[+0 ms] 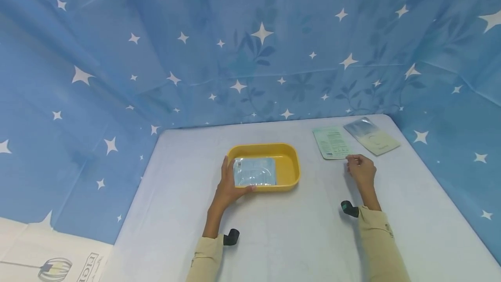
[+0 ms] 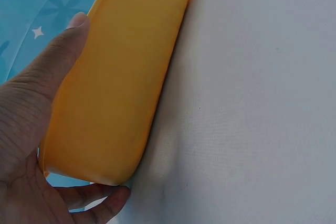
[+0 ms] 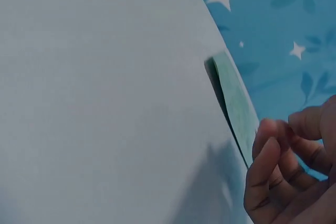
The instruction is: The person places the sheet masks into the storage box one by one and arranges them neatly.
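Observation:
My left hand grips the left end of a yellow plastic tray, thumb along the near side and fingers around the left end. Inside the tray, toward the left, lies a shiny light-blue flat packet. My right hand pinches the near right corner of a pale green flat packet printed with small text and a barcode. In the right wrist view, the thumb and fingertips come together at the end of the green packet, with dark shadow under its edge.
Beyond the right hand lies a silver and cream flat packet, close to the green one. All stand on a white-covered table. A blue star-patterned curtain hangs behind and along the sides. Each sleeve carries a small black wrist camera.

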`<state>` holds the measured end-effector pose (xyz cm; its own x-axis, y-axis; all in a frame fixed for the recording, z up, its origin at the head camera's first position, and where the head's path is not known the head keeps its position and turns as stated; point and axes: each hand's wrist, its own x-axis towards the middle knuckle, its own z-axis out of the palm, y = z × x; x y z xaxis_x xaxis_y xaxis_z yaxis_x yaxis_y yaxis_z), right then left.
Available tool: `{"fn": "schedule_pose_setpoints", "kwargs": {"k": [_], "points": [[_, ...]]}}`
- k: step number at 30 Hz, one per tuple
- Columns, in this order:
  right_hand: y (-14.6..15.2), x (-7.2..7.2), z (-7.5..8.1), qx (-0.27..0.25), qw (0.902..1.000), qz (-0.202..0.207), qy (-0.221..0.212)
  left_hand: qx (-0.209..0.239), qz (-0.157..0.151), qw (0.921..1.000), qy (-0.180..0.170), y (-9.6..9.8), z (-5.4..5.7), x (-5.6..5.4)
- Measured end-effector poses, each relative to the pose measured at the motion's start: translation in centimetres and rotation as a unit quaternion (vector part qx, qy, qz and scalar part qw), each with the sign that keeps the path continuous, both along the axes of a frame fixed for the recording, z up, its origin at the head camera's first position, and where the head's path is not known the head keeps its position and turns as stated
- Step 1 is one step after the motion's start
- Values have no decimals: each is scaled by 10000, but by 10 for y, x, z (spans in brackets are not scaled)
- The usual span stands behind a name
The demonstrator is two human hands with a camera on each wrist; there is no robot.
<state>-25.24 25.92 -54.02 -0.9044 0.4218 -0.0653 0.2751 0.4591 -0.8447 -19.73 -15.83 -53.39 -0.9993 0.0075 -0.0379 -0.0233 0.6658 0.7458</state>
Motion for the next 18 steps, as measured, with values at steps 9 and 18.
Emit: {"fn": "schedule_pose_setpoints", "kwargs": {"k": [9,18], "points": [[45,-6,-11,-1804,9801,-708,-421,-25,-19,10000,5,-2,1,-1],[67,-15,-3,-3293,9352,-953,-887,26,-26,10000,44,-1,-2,0]]}}
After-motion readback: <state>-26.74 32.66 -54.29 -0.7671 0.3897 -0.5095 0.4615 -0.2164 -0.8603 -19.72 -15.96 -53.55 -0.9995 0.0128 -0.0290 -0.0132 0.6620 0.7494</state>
